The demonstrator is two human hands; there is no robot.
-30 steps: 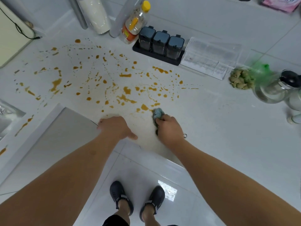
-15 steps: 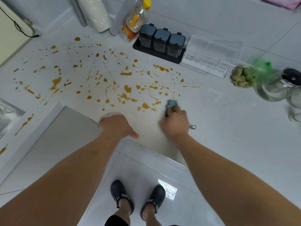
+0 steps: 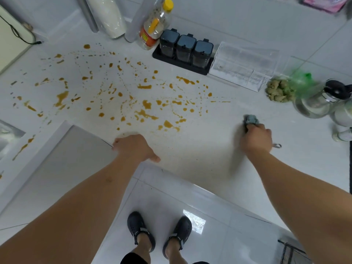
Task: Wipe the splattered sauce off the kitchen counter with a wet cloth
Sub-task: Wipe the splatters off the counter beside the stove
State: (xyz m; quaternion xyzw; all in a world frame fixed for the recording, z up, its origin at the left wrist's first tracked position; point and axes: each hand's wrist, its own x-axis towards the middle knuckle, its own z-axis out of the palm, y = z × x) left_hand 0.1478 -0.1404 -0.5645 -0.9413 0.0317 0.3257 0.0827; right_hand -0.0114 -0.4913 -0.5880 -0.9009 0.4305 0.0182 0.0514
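Right hand [image 3: 256,139] clenched round a blue-grey cloth [image 3: 251,119] on the counter [image 3: 200,155], right of centre, sauce [image 3: 122,98] spattered upper left, left hand [image 3: 133,147] flat, empty, bottle [image 3: 155,25] label unreadable.

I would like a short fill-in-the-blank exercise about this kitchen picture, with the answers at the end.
1. The cloth is held in the ____ hand.
2. The sauce splatter on the counter is ____ in colour.
3. The tray holds ____ dark jars.
4. The bottle has a ____ cap.

Answers: right; brown; three; yellow
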